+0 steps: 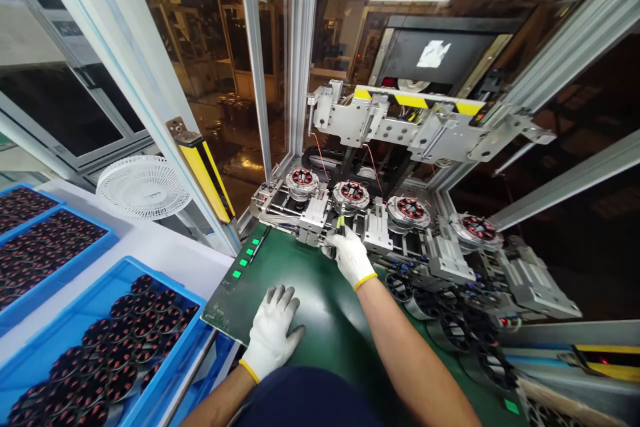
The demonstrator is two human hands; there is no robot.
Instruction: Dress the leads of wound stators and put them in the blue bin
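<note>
My right hand [350, 255], in a white glove with a yellow cuff, is closed around a hand tool with a yellow-and-black handle [341, 221]. The tool points at the second copper-wound motor stator [351, 194] from the left; its exact kind and tip are too small to make out. Other wound stators sit in the machine's round holders: one at the left [303, 177], one right of centre [409, 208] and one at the far right [477, 227]. My left hand [271, 331], gloved alike, lies with fingers spread on the green worktop [320, 320] and holds nothing.
Blue trays [173, 280] of black-and-copper stators stand at the left, near a white fan [145, 187]. Several black metal rings [457, 333] line the worktop's right side. Above the stators hangs a metal crossbar [395, 123]; thin red wires run down. A yellow-black post [207, 177] borders the opening.
</note>
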